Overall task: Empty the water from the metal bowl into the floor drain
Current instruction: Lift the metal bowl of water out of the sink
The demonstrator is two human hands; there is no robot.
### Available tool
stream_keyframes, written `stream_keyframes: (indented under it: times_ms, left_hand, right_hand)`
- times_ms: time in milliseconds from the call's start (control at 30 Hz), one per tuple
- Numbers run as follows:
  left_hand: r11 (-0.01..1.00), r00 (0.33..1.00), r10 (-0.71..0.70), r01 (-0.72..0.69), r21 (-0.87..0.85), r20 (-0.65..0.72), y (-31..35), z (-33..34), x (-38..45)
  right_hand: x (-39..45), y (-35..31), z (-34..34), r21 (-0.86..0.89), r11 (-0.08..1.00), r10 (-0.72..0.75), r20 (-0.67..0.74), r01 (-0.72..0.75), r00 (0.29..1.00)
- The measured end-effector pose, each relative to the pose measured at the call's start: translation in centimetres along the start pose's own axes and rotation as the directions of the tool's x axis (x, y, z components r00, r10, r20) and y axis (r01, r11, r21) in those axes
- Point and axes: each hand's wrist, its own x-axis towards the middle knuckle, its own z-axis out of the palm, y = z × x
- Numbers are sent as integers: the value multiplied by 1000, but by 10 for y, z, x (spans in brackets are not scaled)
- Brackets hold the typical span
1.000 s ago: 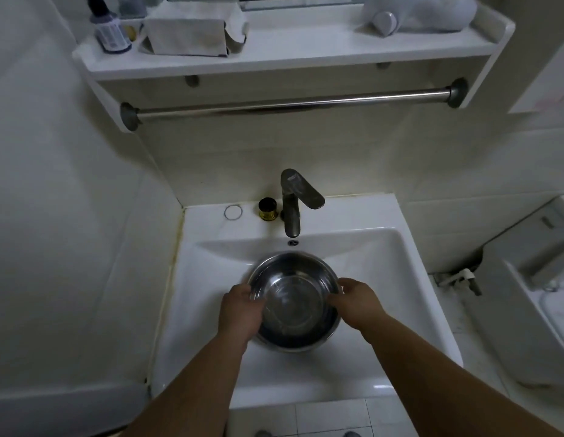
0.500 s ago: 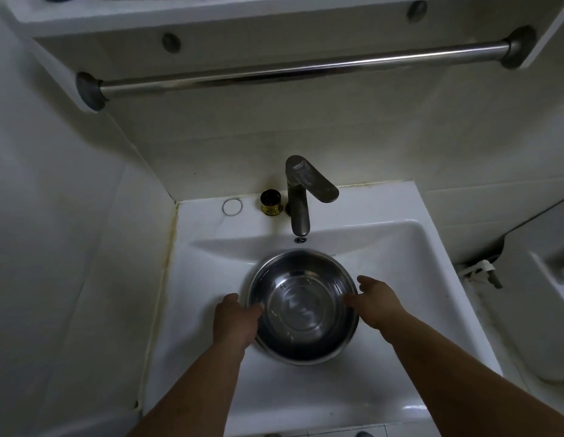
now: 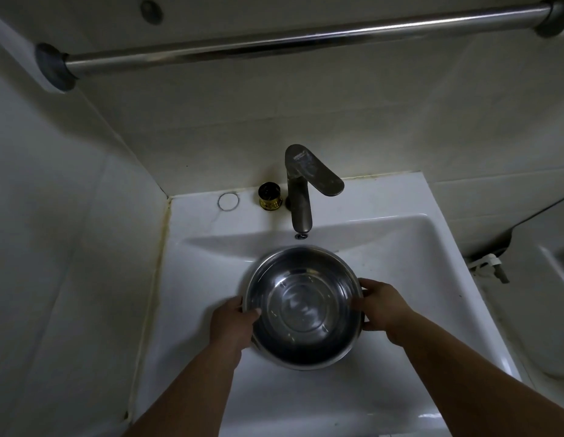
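White sink — faucet, gold-black cap on back ledge — metal bowl in basin.

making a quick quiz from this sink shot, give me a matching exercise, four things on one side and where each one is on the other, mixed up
Things:
1. bowl
2. tap
3. rail
4. small gold jar

Places:
A. on the wall above the sink
B. on the ledge, just left of the tap
C. between both hands, over the basin
D. at the back of the sink, spout over the basin

Pairs: 1-C, 2-D, 3-A, 4-B
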Motion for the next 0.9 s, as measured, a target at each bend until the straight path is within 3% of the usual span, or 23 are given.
stream_keyframes:
  times_ms: [333,900]
  left_hand:
    - [994,997,-65,68,-87,34,1,1,-2]
    - [974,991,-109,122,-193,77,-4,-2,-1]
  right_hand:
    - [5,8,2,111,994,12,42,-17,999]
    - [1,11,6,130,991,31,7,-32,999]
